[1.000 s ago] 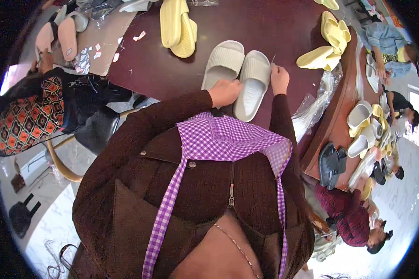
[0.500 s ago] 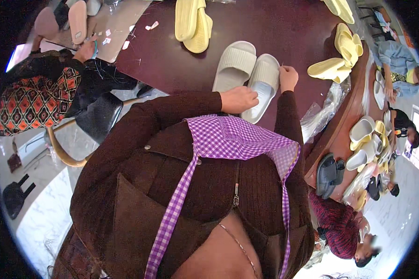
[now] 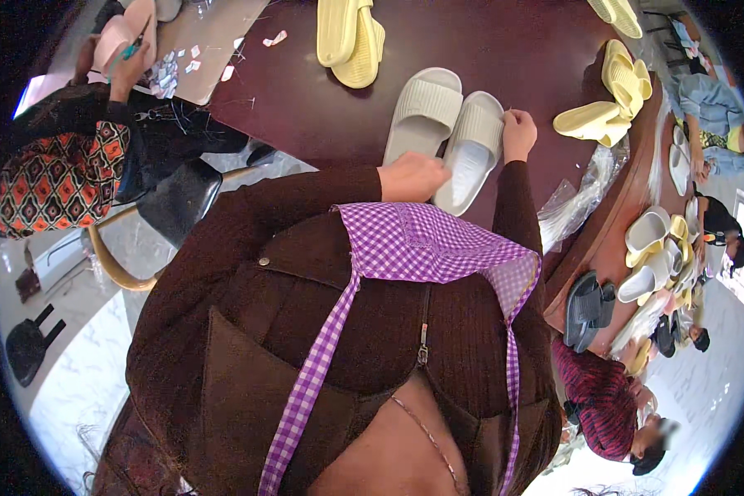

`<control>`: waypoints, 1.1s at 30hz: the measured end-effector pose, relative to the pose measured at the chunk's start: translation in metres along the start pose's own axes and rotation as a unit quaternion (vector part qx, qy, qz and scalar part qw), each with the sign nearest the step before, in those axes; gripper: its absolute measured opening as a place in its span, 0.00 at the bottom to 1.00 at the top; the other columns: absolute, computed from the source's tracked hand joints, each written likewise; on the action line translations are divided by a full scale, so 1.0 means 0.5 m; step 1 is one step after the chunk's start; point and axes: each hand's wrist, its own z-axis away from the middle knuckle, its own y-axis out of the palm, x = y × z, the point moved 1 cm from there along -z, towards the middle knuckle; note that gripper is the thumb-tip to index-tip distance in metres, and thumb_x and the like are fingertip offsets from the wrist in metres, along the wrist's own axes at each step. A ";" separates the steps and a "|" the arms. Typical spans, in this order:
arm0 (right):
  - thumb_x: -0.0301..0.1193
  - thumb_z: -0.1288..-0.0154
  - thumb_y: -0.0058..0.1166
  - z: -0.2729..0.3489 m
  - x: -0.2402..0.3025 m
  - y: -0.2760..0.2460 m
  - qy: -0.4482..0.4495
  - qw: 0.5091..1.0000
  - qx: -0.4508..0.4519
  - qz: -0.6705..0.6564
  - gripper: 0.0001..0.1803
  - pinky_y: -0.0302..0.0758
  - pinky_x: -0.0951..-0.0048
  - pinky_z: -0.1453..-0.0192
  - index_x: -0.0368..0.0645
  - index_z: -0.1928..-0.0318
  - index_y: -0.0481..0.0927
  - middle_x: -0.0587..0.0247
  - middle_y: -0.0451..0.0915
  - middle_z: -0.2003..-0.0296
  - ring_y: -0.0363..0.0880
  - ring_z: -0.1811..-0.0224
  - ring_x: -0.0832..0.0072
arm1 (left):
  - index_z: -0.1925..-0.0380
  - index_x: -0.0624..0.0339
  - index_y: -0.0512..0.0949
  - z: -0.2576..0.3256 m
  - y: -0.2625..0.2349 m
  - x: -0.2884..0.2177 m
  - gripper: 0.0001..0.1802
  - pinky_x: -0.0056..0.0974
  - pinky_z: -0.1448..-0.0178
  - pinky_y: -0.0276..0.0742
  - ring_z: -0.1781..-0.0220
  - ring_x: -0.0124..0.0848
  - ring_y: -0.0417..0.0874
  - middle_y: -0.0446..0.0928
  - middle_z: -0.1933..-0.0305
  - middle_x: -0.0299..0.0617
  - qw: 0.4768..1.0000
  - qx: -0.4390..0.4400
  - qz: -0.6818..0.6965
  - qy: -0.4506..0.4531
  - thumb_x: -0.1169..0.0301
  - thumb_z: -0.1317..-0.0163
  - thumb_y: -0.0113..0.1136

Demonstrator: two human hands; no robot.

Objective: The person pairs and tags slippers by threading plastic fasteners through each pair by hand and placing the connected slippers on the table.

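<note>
Side by side on the dark red table point(image 3: 264, 83) lies a pair of light grey slide slippers, toes pointing away from me. My left hand point(image 3: 413, 176) is over the heel of the left slipper point(image 3: 426, 103), fingers curled and pinched near the inner edge of the right slipper point(image 3: 479, 124). Whatever those fingers hold is hidden. At the outer side of the right slipper's ribbed strap is my right hand point(image 3: 518, 135), its fingers closed in a pinch. Anything between them is too small to make out.
Yellow slippers lie at the far side point(image 3: 345, 41) and at the right point(image 3: 612, 99). Clear plastic bags point(image 3: 587, 194) rest near the right edge. Black slippers point(image 3: 584, 310) and more pairs sit beyond. On the left, a co-worker holds a pink slipper point(image 3: 120, 37) and green-handled scissors point(image 3: 126, 51).
My left hand has drawn slightly left and its fingers have turned downward. My right hand remains beside the strap. The co-worker on the left has raised scissors to a pink slipper.
</note>
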 end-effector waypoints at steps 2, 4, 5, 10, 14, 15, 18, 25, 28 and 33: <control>0.33 0.51 0.55 -0.001 0.000 0.002 0.002 1.000 0.005 0.004 0.11 0.74 0.68 0.60 0.38 0.69 0.81 0.53 0.81 0.73 0.80 0.69 0.64 | 0.73 0.65 0.73 -0.016 0.007 -0.006 0.06 0.48 0.67 0.75 0.69 0.47 0.80 0.75 0.71 0.50 1.000 -0.002 0.001 0.022 0.75 0.52 0.52; 0.32 0.50 0.55 -0.001 -0.001 0.004 0.008 1.000 0.014 0.012 0.11 0.74 0.68 0.60 0.38 0.69 0.81 0.53 0.81 0.73 0.80 0.69 0.64 | 0.74 0.65 0.73 -0.028 0.017 -0.009 0.06 0.48 0.68 0.75 0.69 0.46 0.80 0.75 0.71 0.49 0.998 -0.002 0.002 0.067 0.75 0.52 0.52; 0.32 0.50 0.55 -0.001 -0.001 0.003 0.007 1.000 0.013 0.012 0.11 0.74 0.68 0.60 0.38 0.69 0.81 0.53 0.81 0.73 0.80 0.69 0.64 | 0.74 0.65 0.73 -0.029 0.022 -0.006 0.06 0.48 0.68 0.75 0.69 0.46 0.80 0.75 0.71 0.49 0.998 -0.003 0.002 0.069 0.75 0.52 0.52; 0.32 0.51 0.55 0.001 -0.006 0.001 0.002 1.000 0.015 0.013 0.11 0.74 0.68 0.61 0.38 0.69 0.81 0.54 0.81 0.73 0.80 0.69 0.64 | 0.74 0.63 0.73 -0.033 0.031 0.022 0.06 0.45 0.67 0.75 0.69 0.43 0.79 0.74 0.71 0.47 0.993 -0.009 -0.064 0.099 0.73 0.52 0.54; 0.32 0.51 0.55 0.000 -0.011 0.001 0.002 1.000 0.017 0.002 0.11 0.74 0.68 0.61 0.38 0.69 0.81 0.54 0.81 0.74 0.80 0.69 0.64 | 0.75 0.62 0.72 -0.030 0.027 0.035 0.06 0.43 0.65 0.75 0.68 0.41 0.78 0.73 0.71 0.46 0.981 -0.028 -0.110 0.160 0.72 0.53 0.54; 0.32 0.51 0.55 0.000 -0.012 0.001 0.001 1.000 0.019 -0.003 0.11 0.74 0.68 0.61 0.38 0.69 0.81 0.54 0.81 0.74 0.80 0.69 0.64 | 0.75 0.62 0.72 -0.029 0.028 0.035 0.06 0.43 0.64 0.75 0.68 0.40 0.78 0.73 0.71 0.46 0.979 -0.025 -0.110 0.172 0.71 0.53 0.54; 0.32 0.51 0.55 -0.003 -0.011 0.002 -0.001 1.000 0.020 -0.005 0.11 0.74 0.68 0.61 0.38 0.69 0.81 0.54 0.81 0.74 0.80 0.69 0.64 | 0.75 0.62 0.72 -0.033 0.035 0.033 0.06 0.42 0.64 0.75 0.68 0.40 0.78 0.72 0.71 0.45 0.975 -0.021 -0.092 0.200 0.71 0.53 0.54; 0.32 0.51 0.55 0.000 -0.009 0.000 -0.001 1.000 0.022 0.002 0.11 0.74 0.67 0.61 0.38 0.69 0.81 0.54 0.81 0.73 0.80 0.69 0.64 | 0.75 0.63 0.72 -0.038 0.055 0.027 0.06 0.44 0.65 0.74 0.69 0.41 0.77 0.72 0.71 0.45 0.986 0.008 -0.031 0.163 0.72 0.53 0.53; 0.31 0.51 0.55 -0.001 -0.009 0.000 -0.011 1.000 0.017 0.010 0.11 0.73 0.67 0.61 0.37 0.69 0.81 0.53 0.81 0.73 0.80 0.68 0.64 | 0.75 0.62 0.72 -0.031 0.052 0.038 0.05 0.44 0.63 0.74 0.67 0.41 0.77 0.72 0.70 0.46 0.992 0.007 -0.050 0.119 0.73 0.53 0.53; 0.32 0.47 0.54 -0.001 0.011 -0.008 -0.010 1.000 0.019 0.013 0.09 0.74 0.66 0.61 0.40 0.69 0.80 0.54 0.80 0.72 0.80 0.67 0.61 | 0.74 0.62 0.73 -0.027 0.057 0.103 0.05 0.41 0.59 0.72 0.63 0.40 0.77 0.72 0.69 0.45 0.988 -0.055 -0.092 0.112 0.73 0.52 0.52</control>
